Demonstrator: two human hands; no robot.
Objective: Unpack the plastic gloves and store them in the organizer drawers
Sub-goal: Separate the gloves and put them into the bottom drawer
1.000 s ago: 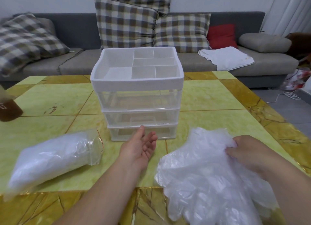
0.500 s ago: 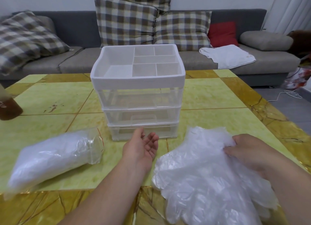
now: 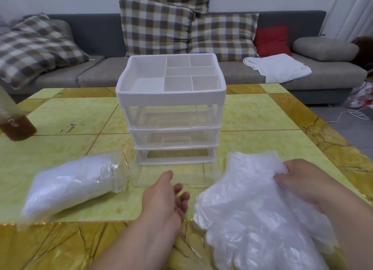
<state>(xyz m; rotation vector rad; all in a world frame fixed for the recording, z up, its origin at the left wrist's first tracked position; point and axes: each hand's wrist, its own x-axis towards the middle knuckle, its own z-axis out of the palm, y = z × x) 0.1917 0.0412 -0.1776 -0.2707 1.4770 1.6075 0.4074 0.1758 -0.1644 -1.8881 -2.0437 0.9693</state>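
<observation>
Plastic gloves (image 3: 252,205), loose from their wrapper, lie heaped under the right hand (image 3: 302,181), which pinches the pile's far edge. The left hand (image 3: 165,197) rests open, fingers relaxed, just before the clear bottom drawer (image 3: 139,173), which is drawn out of the organizer (image 3: 170,96). Loading appears to be the step in hand: the floppy heap likely needs gathering and lifting leftward into that drawer, while a second, unopened bag (image 3: 74,187) waits beyond the left hand.
</observation>
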